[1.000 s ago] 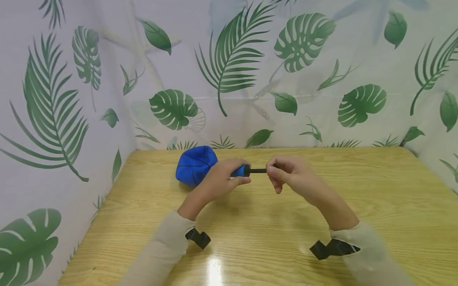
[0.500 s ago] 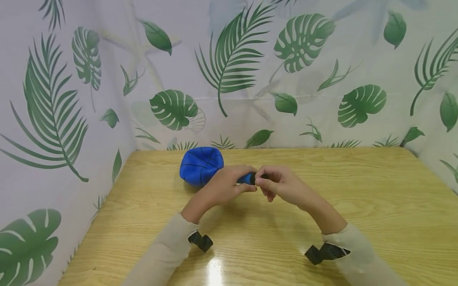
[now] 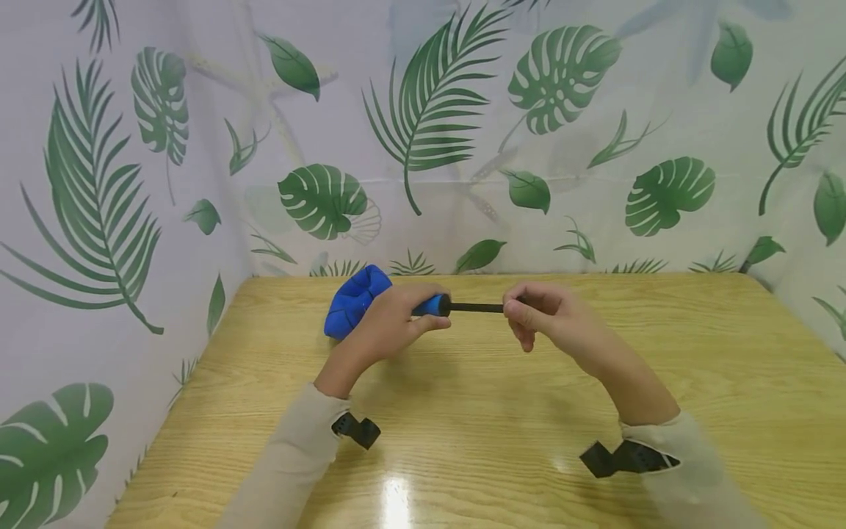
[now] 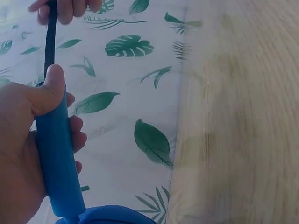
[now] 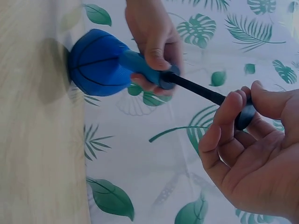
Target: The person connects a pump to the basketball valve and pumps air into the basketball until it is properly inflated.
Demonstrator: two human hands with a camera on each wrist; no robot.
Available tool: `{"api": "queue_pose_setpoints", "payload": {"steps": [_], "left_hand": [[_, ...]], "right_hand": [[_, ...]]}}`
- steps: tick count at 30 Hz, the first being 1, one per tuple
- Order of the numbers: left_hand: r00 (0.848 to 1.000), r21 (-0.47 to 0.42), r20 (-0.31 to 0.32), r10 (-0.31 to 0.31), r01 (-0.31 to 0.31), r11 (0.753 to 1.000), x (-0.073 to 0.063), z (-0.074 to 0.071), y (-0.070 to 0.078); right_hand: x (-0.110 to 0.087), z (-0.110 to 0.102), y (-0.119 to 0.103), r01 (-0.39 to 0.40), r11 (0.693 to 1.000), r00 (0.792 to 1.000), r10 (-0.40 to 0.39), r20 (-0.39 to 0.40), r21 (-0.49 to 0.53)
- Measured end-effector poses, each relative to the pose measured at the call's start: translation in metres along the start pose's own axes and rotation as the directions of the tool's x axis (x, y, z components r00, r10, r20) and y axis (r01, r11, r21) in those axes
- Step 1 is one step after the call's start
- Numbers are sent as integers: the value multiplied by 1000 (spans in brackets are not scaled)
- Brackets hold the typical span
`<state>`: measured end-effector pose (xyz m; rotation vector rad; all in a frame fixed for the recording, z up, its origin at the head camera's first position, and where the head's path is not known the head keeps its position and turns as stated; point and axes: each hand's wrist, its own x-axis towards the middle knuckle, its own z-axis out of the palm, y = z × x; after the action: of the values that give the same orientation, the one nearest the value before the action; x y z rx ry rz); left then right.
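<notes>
A blue hand pump (image 4: 60,158) lies across the curled fingers and thumb of my left hand (image 3: 391,317), which grips its barrel. Its black rod (image 3: 477,307) sticks far out of the barrel. My right hand (image 3: 551,317) pinches the dark handle (image 5: 245,115) at the rod's outer end. On the pump's other end sits a blue ball (image 3: 353,303) with black lines, partly deflated and creased. In the right wrist view the ball (image 5: 98,63) meets the pump's tip; the joint itself is hard to make out.
Below the hands spreads a wood-grain table (image 3: 463,441). A white cloth with green leaf prints (image 3: 449,235) hangs behind it and along the sides. Each sleeve carries a black wrist camera (image 3: 357,430).
Half a second ago the right hand met the barrel with the rod pushed in. Now the hands are apart and the rod is drawn out. The ball has tilted and shifted slightly left.
</notes>
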<state>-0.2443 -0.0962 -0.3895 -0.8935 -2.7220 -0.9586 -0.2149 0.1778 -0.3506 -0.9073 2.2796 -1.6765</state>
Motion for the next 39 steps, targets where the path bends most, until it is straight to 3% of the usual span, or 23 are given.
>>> {"api": "queue_pose_setpoints", "payload": {"steps": [3,10,23,34,39], "left_hand": [[1000,17,-16,-11,11,1000,-1,-3,-3],[998,20,-41,41,-40,999,1,6,-4],[991,-22,71,113,-112,993,4,21,16],[990,-87,128,62,-51,995,6,14,13],[998,-70,69,5,-1,998,7,1,4]], "right_hand": [[-2,-5,-3,18,1000,1000,-18,-21,2],[1,-2,0,-25,1000,1000,25,-6,0],[12,24,15,-95,996,993,94,75,4],[12,16,9,-85,996,992,85,95,1],[7,-4,-5,-10,1000,997,8,75,16]]}}
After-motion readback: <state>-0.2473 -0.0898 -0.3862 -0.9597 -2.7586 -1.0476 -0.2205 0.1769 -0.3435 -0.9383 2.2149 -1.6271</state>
